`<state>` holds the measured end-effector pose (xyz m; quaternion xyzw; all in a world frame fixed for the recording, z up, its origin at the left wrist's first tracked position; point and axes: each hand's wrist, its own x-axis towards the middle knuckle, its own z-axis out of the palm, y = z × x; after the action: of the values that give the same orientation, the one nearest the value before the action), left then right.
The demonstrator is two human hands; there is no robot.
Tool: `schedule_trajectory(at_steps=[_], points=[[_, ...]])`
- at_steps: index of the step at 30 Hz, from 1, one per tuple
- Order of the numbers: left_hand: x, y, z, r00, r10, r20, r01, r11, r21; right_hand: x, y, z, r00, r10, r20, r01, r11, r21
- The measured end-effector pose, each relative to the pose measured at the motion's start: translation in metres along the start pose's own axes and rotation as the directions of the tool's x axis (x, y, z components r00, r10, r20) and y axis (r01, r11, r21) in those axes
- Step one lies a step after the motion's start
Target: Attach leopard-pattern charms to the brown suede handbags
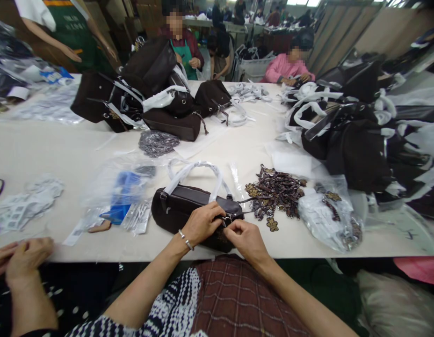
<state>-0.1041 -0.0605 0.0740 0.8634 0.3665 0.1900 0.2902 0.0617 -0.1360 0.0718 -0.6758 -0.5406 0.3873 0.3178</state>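
A dark brown handbag [182, 210] lies in front of me at the table's edge, its two handles [199, 169] wrapped in white paper. My left hand [203, 223], with a silver bracelet at the wrist, rests over the bag's right end, fingers closed at a small metal ring [227, 221]. From the right, my right hand [248, 238] pinches at the same ring with thumb and forefinger. A patterned charm [220, 235] shows partly below the fingers. Right of the bag lies a heap of braided bag charms [278, 192] with leopard-print tags.
Handbags are piled at the back left [161, 93] and at the right [357, 140]. A clear plastic bag [331, 215] sits beside the charms. Blue packaging [122, 196] and labels [138, 216] lie left. A neighbour's hands [27, 257] are at far left; other people stand across the table.
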Motion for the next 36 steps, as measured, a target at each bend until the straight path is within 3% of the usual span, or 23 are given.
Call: schedule_trajectory(at_steps=[5,13,22,36], points=[[0.001,-0.001,-0.002,1.0,0.002,0.031,-0.001,0.998,-0.059,0.0,-0.004,0.005,0.995,0.1,0.004,-0.1,0.994,0.046],[-0.003,0.003,0.0,1.0,-0.01,0.024,0.011,1.0,-0.015,0.001,-0.014,0.008,0.968,0.253,0.0,-0.25,0.956,0.154],[-0.003,0.0,0.002,1.0,-0.006,0.015,0.007,1.0,-0.008,0.005,-0.002,0.012,0.952,0.283,0.116,-0.303,0.924,0.234],[-0.006,0.003,-0.001,1.0,-0.007,0.012,0.008,0.999,-0.042,0.0,0.001,0.025,0.937,0.348,0.031,-0.325,0.836,0.443]])
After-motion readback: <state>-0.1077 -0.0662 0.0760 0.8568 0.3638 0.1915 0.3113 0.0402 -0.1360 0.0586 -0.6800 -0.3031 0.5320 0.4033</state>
